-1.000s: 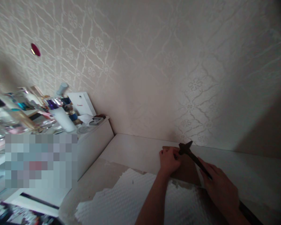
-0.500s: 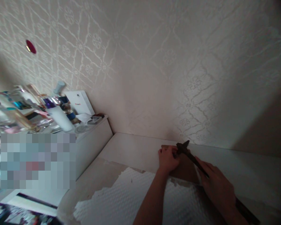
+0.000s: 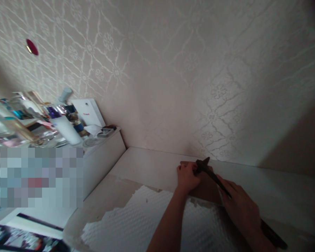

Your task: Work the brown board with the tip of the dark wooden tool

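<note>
My right hand is wrapped round the dark handle of a hammer, whose butt end sticks out behind the wrist. The hammer's head, with one pointed end, is close over the fingertips of my left hand. Those fingers are curled together at the far edge of a flat brown piece; whatever they pinch is hidden. The brown piece lies partly under both hands, against a pale panel at the wall's foot. A white, ragged-edged quilted sheet spreads beneath my left forearm.
A white cabinet stands on the left, its top crowded with bottles, a white box and small items. Patterned wallpaper covers the wall ahead, with a small red disc on it. Part of the cabinet front is blurred out.
The view has shifted slightly, so most things sit a little higher and further left. The hammer head stays close to my left fingers, and both hands keep their holds.
</note>
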A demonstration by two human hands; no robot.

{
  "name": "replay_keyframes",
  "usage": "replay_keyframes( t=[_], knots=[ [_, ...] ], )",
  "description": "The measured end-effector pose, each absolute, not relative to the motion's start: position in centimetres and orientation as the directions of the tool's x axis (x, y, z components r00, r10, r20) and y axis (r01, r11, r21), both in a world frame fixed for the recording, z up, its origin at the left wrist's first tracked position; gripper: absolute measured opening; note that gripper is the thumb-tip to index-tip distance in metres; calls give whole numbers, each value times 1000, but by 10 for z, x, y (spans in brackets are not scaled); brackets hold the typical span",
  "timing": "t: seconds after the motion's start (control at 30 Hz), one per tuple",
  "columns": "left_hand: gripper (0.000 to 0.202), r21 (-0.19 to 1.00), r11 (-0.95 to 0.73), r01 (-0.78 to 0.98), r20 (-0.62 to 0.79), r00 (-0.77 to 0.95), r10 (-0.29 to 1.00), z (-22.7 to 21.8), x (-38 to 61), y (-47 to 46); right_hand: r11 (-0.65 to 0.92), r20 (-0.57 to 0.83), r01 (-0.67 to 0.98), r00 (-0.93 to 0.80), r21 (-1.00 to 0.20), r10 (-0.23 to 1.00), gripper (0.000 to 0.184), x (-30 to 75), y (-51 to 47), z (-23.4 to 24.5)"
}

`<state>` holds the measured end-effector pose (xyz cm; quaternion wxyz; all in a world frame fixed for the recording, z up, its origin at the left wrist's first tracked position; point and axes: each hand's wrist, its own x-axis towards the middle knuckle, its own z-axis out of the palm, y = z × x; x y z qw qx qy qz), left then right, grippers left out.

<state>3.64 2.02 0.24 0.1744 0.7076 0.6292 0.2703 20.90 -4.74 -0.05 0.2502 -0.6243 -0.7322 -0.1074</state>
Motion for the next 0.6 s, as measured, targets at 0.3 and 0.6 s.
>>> replay_keyframes(
  t=[0.3, 0.6],
  knots=[
    [41, 580, -151, 800, 152, 76, 986, 4, 37, 20, 177, 490, 969, -71, -174, 869, 40, 209, -47, -1],
    [39, 573, -143, 807, 145, 73, 987, 4, 36, 20, 168, 491, 970, -63, -173, 869, 41, 208, -49, 2]
  ],
)
